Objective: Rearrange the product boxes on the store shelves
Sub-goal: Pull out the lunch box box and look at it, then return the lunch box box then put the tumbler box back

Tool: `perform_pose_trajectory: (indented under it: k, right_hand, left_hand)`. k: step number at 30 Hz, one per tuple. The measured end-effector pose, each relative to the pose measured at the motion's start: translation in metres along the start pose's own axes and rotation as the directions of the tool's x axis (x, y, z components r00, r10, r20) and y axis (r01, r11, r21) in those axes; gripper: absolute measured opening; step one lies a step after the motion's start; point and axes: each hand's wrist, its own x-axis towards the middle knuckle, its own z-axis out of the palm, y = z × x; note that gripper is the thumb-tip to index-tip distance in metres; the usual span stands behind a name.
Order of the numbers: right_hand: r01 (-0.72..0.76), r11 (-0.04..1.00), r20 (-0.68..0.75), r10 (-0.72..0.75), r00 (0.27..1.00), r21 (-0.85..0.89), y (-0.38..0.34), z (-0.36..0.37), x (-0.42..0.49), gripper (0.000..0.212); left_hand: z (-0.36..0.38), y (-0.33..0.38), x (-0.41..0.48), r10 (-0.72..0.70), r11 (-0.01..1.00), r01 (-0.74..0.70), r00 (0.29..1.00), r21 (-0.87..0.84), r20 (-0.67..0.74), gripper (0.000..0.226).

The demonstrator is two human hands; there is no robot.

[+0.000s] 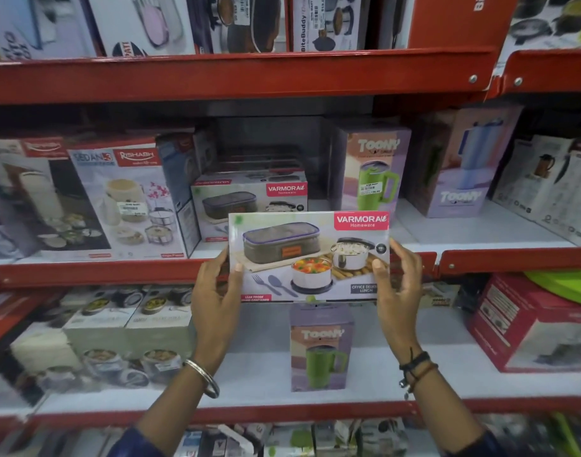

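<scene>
At frame centre, the left hand [216, 291] and right hand [398, 285] gripped a Varmora lunch box carton [309, 255] before red shelves [236, 77].

Steel bangle [205, 377], beaded bracelets [416, 369], navy sleeves [134, 443]

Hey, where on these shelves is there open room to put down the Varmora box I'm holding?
Held Varmora box, left hand, right hand. Free patches: the middle shelf between the shelved Varmora box and the green Toony mug box; the white shelf below, either side of the lone Toony box. Crowded: the middle shelf's left, by the Rishabh box.
</scene>
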Motion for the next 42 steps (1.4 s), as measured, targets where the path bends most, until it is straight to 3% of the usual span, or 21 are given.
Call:
perform_pose_trajectory:
  k: [12, 15, 18, 23, 28, 33, 39, 42]
  right_hand:
    - [0.02, 0.999, 0.02, -0.02, 1.0, 0.031, -0.025, 0.036, 0.018, 0.042]
    - [0.021, 1.0, 0.045, -0.022, 0.999, 0.023, -0.027, 0.056, 0.035, 0.04]
    - [0.037, 0.999, 0.09, -0.037, 0.995, 0.0, -0.022, 0.078, 0.046, 0.04]
    - [0.01, 1.0, 0.154, -0.007, 0.988, -0.016, 0.001, 0.107, 0.049, 0.042]
    - [0.037, 0.993, 0.233, -0.01, 0.973, -0.111, 0.015, 0.121, 0.046, 0.039]
    - [0.137, 0.959, 0.287, -0.062, 0.956, -0.249, 0.022, 0.121, 0.045, 0.045]
    - [0.109, 0.927, 0.343, 0.022, 0.939, -0.358, 0.017, 0.116, 0.05, 0.052]
    - [0.056, 0.959, 0.325, 0.04, 0.945, -0.278, 0.011, 0.107, 0.045, 0.052]
  left_hand:
    - [-0.018, 0.005, 0.031, 0.086, 0.994, -0.083, 0.995, 0.064, -0.047, 0.036]
    - [-0.021, 0.003, 0.054, 0.181, 0.98, -0.179, 0.983, 0.086, -0.017, 0.052]
    - [-0.019, -0.006, 0.073, 0.319, 0.912, -0.32, 0.947, 0.258, 0.045, 0.069]
    - [-0.016, -0.032, 0.087, 0.275, 0.883, -0.315, 0.948, 0.348, 0.162, 0.069]
    - [-0.013, -0.06, 0.09, 0.156, 0.917, -0.231, 0.958, 0.325, 0.242, 0.07]
    - [-0.012, -0.07, 0.086, 0.207, 0.862, -0.315, 0.934, 0.397, 0.291, 0.067]
    - [-0.008, -0.077, 0.08, 0.182, 0.788, -0.313, 0.941, 0.53, 0.286, 0.072]
    - [-0.006, -0.068, 0.072, 0.192, 0.849, -0.287, 0.95, 0.443, 0.247, 0.058]
